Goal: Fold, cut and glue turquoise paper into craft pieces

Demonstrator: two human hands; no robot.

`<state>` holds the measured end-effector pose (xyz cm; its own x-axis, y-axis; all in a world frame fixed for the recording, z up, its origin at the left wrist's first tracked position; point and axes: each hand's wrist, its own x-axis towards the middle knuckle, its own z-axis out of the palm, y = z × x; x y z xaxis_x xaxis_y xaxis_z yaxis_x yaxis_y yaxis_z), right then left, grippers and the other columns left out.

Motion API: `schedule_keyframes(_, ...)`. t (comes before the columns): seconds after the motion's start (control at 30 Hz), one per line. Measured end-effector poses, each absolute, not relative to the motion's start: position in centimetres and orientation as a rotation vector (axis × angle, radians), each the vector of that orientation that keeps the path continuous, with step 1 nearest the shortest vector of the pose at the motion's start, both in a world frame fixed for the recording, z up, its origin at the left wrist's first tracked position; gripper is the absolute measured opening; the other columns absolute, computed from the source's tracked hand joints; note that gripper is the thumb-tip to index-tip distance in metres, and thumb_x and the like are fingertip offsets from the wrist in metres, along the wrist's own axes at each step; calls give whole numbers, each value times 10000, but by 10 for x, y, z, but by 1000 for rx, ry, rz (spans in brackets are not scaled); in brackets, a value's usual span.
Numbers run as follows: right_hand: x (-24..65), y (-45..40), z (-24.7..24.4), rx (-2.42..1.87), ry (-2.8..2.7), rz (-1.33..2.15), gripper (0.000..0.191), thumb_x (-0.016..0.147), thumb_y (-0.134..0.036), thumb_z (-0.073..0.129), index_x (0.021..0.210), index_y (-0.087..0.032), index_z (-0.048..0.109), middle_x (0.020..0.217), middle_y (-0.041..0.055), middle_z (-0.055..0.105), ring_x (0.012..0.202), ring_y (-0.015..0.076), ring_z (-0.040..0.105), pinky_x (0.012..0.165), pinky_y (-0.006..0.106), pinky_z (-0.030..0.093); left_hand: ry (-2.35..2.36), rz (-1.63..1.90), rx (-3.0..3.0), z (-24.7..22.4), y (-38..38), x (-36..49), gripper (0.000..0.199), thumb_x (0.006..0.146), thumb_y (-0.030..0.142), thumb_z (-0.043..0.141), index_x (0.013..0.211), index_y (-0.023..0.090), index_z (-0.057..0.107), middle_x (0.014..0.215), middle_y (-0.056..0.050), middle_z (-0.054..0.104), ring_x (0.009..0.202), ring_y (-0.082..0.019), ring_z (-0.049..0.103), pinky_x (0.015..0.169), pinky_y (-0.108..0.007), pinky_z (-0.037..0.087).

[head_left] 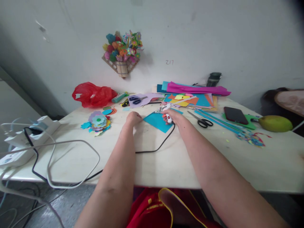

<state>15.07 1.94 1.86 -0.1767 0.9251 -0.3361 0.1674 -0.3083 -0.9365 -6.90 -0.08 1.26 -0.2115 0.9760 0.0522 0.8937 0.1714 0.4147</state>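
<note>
Wrapped in my right hand (pixel 171 116) is a white hot glue gun (pixel 168 118) with a small red switch and a black cord trailing off it. Its front end is over the upper edge of a blue sheet (pixel 156 123), which lies turned like a diamond on the table. My left hand (pixel 134 118) is closed at the sheet's left corner, seeming to pinch it; the fingertips are partly hidden. Black-handled scissors (pixel 201 121) lie open to the right of the glue gun. Layered paper flowers (pixel 98 120) rest to the left of my left hand.
Power strips (pixel 19 152) and looping cables crowd the left edge. A red plastic bag (pixel 92 95), second scissors (pixel 137 99) and coloured paper (pixel 197 88) line the back. Paper strips (pixel 218 122), a phone (pixel 235 115) and a yellow-green fruit (pixel 275 123) lie right.
</note>
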Motion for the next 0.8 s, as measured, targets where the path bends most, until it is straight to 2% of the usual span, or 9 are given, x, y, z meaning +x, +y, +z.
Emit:
schedule_keyframes(0.3,151,22,16,-1443,-1339,1561,234,790,-336,587,688,-153,484,444,5,527,370,107,491,348,225,456,2208,524,1801,11,-1,-71,216,618,266,621,802,197,711,797,-38,696,728,-167,612,602,-224,421)
schedule_keyframes(0.8,147,18,17,-1424,-1425,1606,204,786,-261,566,640,-151,475,451,-3,507,362,102,472,343,233,441,2192,589,1754,6,3,-73,195,618,269,644,785,198,714,765,-34,690,700,-162,608,603,-226,426)
